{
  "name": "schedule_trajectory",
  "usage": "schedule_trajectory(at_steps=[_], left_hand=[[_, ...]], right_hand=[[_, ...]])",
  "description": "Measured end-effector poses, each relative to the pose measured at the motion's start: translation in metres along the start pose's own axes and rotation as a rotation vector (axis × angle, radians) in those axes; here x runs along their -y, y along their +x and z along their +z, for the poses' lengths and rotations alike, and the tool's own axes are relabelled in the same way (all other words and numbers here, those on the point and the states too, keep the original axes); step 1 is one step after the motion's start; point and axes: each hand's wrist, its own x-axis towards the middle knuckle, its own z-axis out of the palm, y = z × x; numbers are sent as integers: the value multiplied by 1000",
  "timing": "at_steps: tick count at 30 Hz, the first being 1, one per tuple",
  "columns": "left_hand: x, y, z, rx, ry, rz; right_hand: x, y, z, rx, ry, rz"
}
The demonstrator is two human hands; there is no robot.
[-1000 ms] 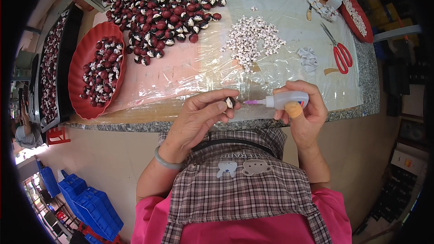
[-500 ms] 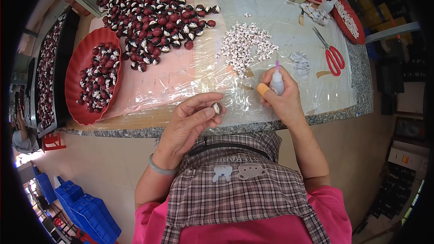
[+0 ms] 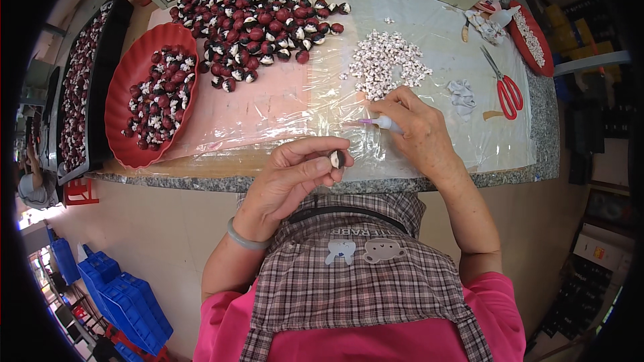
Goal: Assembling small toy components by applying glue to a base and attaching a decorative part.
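Head view, looking down on a stone-edged worktable [image 3: 537, 167] covered with clear plastic sheet [image 3: 268, 104], which appears to be there to keep the surface clean. Left hand [image 3: 292, 184], at the near edge of the sheet, is pinched together on one small dark bead with a white face [image 3: 337, 159], held up between thumb and fingertips, presumably so the face can be reached. Right hand [image 3: 419, 131], over the sheet just right of the left, is clamped around a small squeeze bottle [image 3: 388, 123] with a purple nozzle lying level and pointing left toward the bead but not touching it. Beyond the right hand on the sheet lies a heap of small white pieces [image 3: 386, 64]; farther back-left sits a large pile of red and dark beads [image 3: 255, 17], and off the sheet's left edge a red tray [image 3: 127, 80] holds more. Red-handled scissors [image 3: 506, 87] rest at the sheet's right. Against half a second earlier, the bottle stood upright near the white heap; it is now lowered and turned level, closer to the bead.
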Motion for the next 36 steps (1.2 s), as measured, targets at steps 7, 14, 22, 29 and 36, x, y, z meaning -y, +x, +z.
schedule_trajectory(at_steps=[7, 14, 22, 29, 36], left_hand=[[1, 1, 0, -4, 52, -3], [1, 4, 12, -75, 195, 28], [6, 8, 25, -130, 487, 20], [10, 8, 30, -122, 505, 37], [15, 8, 30, -157, 734, 121]], right_hand=[[-7, 5, -14, 82, -13, 109], [-5, -2, -25, 122, 475, 372], [21, -21, -10, 175, 1403, 649], [30, -25, -3, 98, 1420, 684], [43, -27, -3, 57, 1165, 606]])
